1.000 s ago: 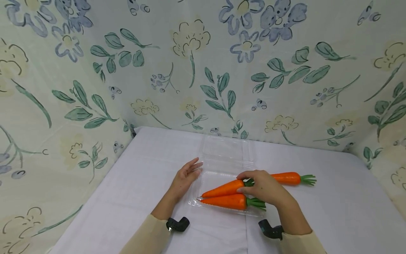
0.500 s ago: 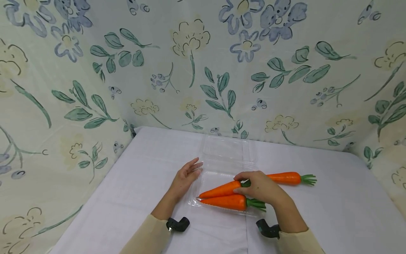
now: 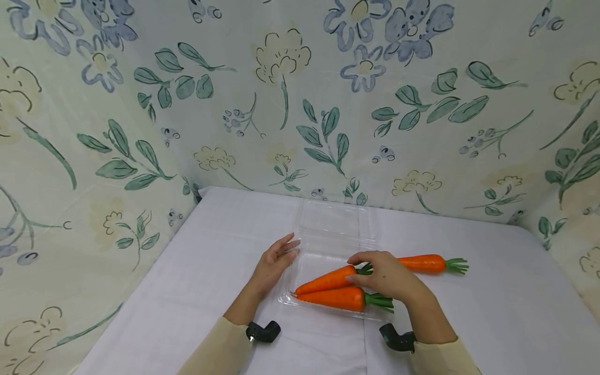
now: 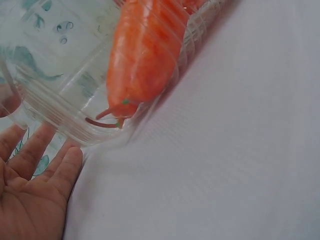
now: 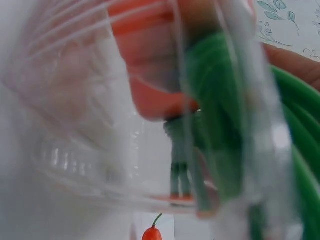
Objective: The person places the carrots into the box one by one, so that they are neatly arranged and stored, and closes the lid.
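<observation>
Two orange carrots with green tops lie side by side in a clear plastic clamshell box. My right hand pinches the rear carrot near its green top. The front carrot lies along the near wall, its green top reaching the box's right end. My left hand rests against the box's left side with extended fingers; in the left wrist view, its fingers lie by the clear wall, near the carrot tips. Green leaf stalks look large and close in the right wrist view.
A third carrot lies on the white-covered table, right of the box and partly behind my right hand. The box's lid is folded back toward the flowered curtain. Each wrist wears a black camera mount.
The rear carrot has slid slightly left and down against the front carrot, and my right hand has shifted a little with it. The left hand has stayed in place.
</observation>
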`<state>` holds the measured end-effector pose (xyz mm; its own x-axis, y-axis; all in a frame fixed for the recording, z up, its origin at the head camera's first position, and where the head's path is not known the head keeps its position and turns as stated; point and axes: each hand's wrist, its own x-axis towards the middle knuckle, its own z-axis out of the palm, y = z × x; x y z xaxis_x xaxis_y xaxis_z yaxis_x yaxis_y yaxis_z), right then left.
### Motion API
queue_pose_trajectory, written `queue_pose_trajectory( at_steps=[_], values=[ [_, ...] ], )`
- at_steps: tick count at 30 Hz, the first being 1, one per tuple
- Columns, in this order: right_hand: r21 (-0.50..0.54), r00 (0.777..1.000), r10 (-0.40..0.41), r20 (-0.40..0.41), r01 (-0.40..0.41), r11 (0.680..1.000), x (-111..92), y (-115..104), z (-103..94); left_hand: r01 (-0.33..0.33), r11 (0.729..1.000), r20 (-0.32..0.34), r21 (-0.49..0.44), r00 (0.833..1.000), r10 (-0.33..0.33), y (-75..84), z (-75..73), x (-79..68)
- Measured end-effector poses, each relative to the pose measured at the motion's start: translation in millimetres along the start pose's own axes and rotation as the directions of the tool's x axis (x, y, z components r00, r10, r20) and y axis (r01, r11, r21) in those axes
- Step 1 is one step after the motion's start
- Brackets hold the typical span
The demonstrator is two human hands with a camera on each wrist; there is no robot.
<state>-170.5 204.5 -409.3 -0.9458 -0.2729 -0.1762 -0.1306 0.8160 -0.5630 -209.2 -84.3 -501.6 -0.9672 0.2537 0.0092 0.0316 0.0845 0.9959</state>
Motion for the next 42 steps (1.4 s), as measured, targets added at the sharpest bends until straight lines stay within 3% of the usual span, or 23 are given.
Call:
queue_pose_trajectory(
  at_steps=[10,19,22,33,42],
  values=[
    [-0.013,1.0,0.017,-0.02,-0.017,1.0,-3.9,2.8,-8.4,-0.005,1.0,0.001,-0.004,1.0,0.005,1.3,0.3,-1.0],
    [-0.004,0.989,0.006,-0.145,-0.006,1.0,-17.2,16.6,-30.9,0.003,1.0,-0.005,-0.004,1.0,-0.003,0.8,0.8,-0.5],
    [-0.016,0.985,0.032,-0.171,-0.035,0.999,-21.3,24.5,-39.6,0.005,1.0,-0.004,-0.003,1.0,-0.005,1.0,0.5,-0.7],
    [-0.049,0.968,0.149,-0.204,-0.162,0.986,-33.6,61.2,-66.8,0.013,1.0,-0.005,0.005,1.0,-0.013,1.6,0.5,-1.1],
    [-0.071,0.94,0.262,-0.219,-0.283,0.956,-31.3,113.1,-71.6,0.001,1.0,0.012,-0.022,1.0,-0.001,0.7,-0.8,-1.1]
  ],
)
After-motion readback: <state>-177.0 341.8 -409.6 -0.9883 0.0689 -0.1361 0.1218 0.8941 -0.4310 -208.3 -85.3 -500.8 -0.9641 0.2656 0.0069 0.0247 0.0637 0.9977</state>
